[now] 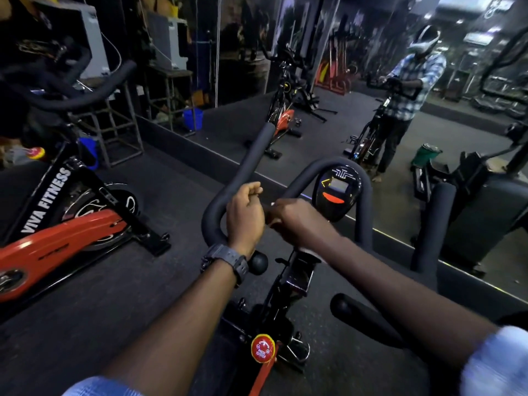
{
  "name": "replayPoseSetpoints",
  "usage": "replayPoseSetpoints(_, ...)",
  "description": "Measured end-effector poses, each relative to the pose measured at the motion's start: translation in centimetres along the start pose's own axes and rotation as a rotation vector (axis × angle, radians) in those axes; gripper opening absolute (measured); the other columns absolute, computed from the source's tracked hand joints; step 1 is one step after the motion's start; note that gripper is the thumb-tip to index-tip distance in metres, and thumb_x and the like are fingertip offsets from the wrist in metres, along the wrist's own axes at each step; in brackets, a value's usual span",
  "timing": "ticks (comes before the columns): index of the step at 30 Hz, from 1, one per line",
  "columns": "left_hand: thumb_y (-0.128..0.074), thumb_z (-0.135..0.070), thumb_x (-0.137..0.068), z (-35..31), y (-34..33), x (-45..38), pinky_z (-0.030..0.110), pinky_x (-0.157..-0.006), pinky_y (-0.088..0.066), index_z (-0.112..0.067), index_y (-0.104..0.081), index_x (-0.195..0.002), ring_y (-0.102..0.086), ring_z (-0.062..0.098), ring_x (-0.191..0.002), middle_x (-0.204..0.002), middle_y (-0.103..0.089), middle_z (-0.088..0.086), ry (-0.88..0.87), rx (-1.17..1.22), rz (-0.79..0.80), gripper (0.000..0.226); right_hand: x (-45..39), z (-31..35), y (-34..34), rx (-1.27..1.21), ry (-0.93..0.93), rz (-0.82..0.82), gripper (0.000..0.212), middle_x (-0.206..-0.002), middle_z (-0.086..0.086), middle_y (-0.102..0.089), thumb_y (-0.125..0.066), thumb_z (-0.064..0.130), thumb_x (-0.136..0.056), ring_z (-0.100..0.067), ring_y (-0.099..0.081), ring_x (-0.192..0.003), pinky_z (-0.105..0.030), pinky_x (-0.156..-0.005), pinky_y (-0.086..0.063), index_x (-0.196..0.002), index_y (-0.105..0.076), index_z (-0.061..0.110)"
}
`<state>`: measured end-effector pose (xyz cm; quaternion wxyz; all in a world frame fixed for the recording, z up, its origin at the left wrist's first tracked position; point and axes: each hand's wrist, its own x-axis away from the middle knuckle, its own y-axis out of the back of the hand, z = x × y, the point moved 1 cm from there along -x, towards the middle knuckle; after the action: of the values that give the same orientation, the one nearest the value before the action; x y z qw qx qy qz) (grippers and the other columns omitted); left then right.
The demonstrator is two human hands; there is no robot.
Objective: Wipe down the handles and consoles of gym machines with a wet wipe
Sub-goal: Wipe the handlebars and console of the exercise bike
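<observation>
Both hands meet at the centre of the black foam handlebar point(248, 164) of a spin bike. Left hand point(245, 214), with a dark watch point(228, 260) on its wrist, has its fingers curled around the bar. Right hand point(297, 221) is curled just beside it, knuckles up; a small white scrap at its fingertips may be the wet wipe point(273, 204), though too little shows to be sure. Console point(337, 192), with a grey screen and an orange strip, sits inside the handlebar loop just right of the hands. Red stop knob point(263, 347) lies below on the frame. Containers: a blue bucket point(193, 118) by the mirror wall and a green bin point(426, 155) at right; contents of both cannot be made out.
</observation>
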<state>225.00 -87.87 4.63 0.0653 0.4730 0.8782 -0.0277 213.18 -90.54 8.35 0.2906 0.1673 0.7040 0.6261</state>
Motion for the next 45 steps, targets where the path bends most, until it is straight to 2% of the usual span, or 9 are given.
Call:
replayPoseSetpoints(3,-0.037,-0.032,-0.088,-0.5,0.1,0.0,0.039,-0.102,-0.048,-0.012,-0.068,-0.119,-0.063,0.020,-0.113,-0.119,-0.071,0.004,0.026,0.027,-0.044,0.048,-1.6,-1.4,0.6,-0.037,-0.139,-0.093,0.008,-0.089,-0.010,-0.063,-0.069,0.020,-0.084,-0.033,-0.066,-0.084,-0.036,-0.066,-0.050,-0.090,-0.070,0.015)
replayPoseSetpoints(8,-0.031,-0.050,-0.103,-0.8,1.1,0.0,0.044,-0.105,-0.045,-0.008,-0.067,-0.123,-0.062,0.025,-0.116,-0.121,-0.069,0.009,0.120,0.154,-0.258,0.059,-3.9,1.9,-1.4,-0.156,0.005,-0.053,0.014,-0.088,-0.009,-0.065,-0.067,0.006,-0.080,-0.031,-0.065,-0.085,-0.035,-0.067,-0.050,-0.092,-0.069,0.013)
replayPoseSetpoints(13,-0.025,-0.074,-0.085,-0.2,2.7,-0.6,0.044,-0.106,-0.047,-0.023,-0.069,-0.116,-0.065,0.015,-0.112,-0.119,-0.071,-0.003,0.225,0.279,-0.398,0.074,-7.9,4.1,-2.4,-0.162,0.040,-0.083,0.012,-0.099,-0.009,-0.067,-0.061,0.011,-0.092,-0.029,-0.066,-0.092,-0.030,-0.067,-0.047,-0.101,-0.068,0.013)
replayPoseSetpoints(17,-0.025,-0.073,-0.086,-0.4,2.7,-0.2,0.034,-0.107,-0.044,-0.029,-0.065,-0.115,-0.061,0.005,-0.110,-0.124,-0.068,-0.006,0.193,0.313,-0.383,0.067,-6.6,1.8,-2.1,-0.088,0.082,0.051,0.016,-0.105,-0.008,-0.068,-0.064,0.017,-0.090,-0.027,-0.065,-0.098,-0.036,-0.077,-0.052,-0.104,-0.068,0.015)
replayPoseSetpoints(21,-0.023,-0.072,-0.089,-0.7,2.8,0.0,0.039,-0.112,-0.041,-0.019,-0.066,-0.125,-0.060,0.012,-0.121,-0.129,-0.067,-0.003,0.197,0.244,-0.367,0.077,-8.5,1.1,-1.2,-0.075,-0.063,-0.018,0.017,-0.097,-0.011,-0.067,-0.063,0.027,-0.089,-0.031,-0.066,-0.093,-0.035,-0.070,-0.050,-0.097,-0.067,0.013)
replayPoseSetpoints(27,-0.028,-0.053,-0.104,-1.1,2.2,0.2,0.030,-0.098,-0.040,-0.015,-0.066,-0.127,-0.060,0.023,-0.120,-0.128,-0.067,0.002,0.043,-0.107,-0.222,0.058,-4.6,-0.7,1.6,0.137,0.154,0.238,0.015,-0.097,-0.008,-0.067,-0.056,0.022,-0.091,-0.030,-0.067,-0.094,-0.035,-0.074,-0.054,-0.100,-0.068,0.018)
replayPoseSetpoints(32,-0.030,-0.041,-0.109,-2.2,-0.6,-0.3,0.037,-0.099,-0.042,-0.014,-0.064,-0.102,-0.059,0.019,-0.106,-0.109,-0.067,0.005,0.007,-0.067,0.020,0.044,-7.6,-7.0,8.0,0.377,-0.122,0.282,0.029,-0.109,-0.018,-0.067,-0.066,0.019,-0.088,-0.037,-0.067,-0.102,-0.042,-0.083,-0.056,-0.115,-0.068,0.009)
replayPoseSetpoints(38,-0.019,-0.063,-0.100,-2.4,-2.9,-2.0,0.040,-0.119,-0.033,-0.008,-0.057,-0.139,-0.050,0.017,-0.136,-0.142,-0.059,0.005,0.020,0.099,0.037,0.077,-4.4,-1.1,5.8,0.312,0.066,0.407,0.025,-0.109,-0.022,-0.066,-0.055,0.011,-0.093,-0.036,-0.066,-0.102,-0.044,-0.085,-0.053,-0.115,-0.061,-0.001)
replayPoseSetpoints(45,-0.019,-0.056,-0.102,-0.7,-3.9,-1.7,0.040,-0.118,-0.036,-0.007,-0.058,-0.135,-0.055,0.016,-0.130,-0.138,-0.061,0.007,0.014,0.180,0.055,0.071,-7.5,-8.8,9.6,0.314,-0.216,0.218,0.036,-0.110,-0.017,-0.068,-0.072,0.032,-0.084,-0.035,-0.066,-0.102,-0.042,-0.085,-0.056,-0.111,-0.070,0.010)
